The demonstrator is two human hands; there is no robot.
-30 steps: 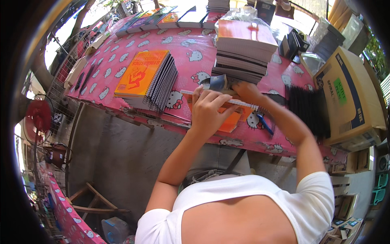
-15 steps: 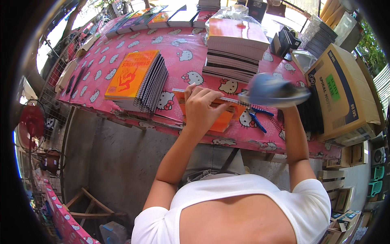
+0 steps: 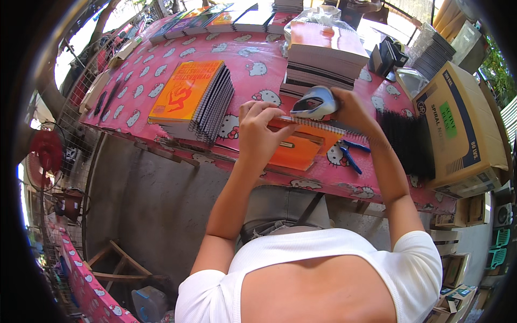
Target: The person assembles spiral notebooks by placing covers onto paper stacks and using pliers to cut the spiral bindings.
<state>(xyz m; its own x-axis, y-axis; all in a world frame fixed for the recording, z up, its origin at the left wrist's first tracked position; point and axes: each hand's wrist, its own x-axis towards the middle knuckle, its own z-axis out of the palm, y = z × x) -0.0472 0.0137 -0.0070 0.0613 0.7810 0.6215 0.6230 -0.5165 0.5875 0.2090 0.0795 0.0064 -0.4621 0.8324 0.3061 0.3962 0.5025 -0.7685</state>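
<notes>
My left hand (image 3: 259,125) pinches the upper edge of an orange-covered notebook (image 3: 295,153), which stands tilted at the table's near edge. A dark spiral coil (image 3: 355,135) runs along the notebook's punched edge and sticks out past its right end, towards my right wrist. My right hand (image 3: 350,110) is closed round a blue-grey, slipper-shaped object (image 3: 313,103) with a hollow opening. Its pale underside lies at the coiled edge, just right of my left fingers. Blue-handled pliers (image 3: 351,157) lie on the table to the right of the notebook.
Spiral notebooks are stacked on the pink patterned table (image 3: 247,54), with an orange-topped stack (image 3: 188,97) at left and a taller stack (image 3: 323,51) behind my hands. Black coils (image 3: 404,142) lie beside a cardboard box (image 3: 463,129) at right. More books (image 3: 215,21) line the far edge.
My right hand has swung left with the slipper-shaped object, from beyond the notebook's right end to its coiled edge. My left hand still holds the notebook.
</notes>
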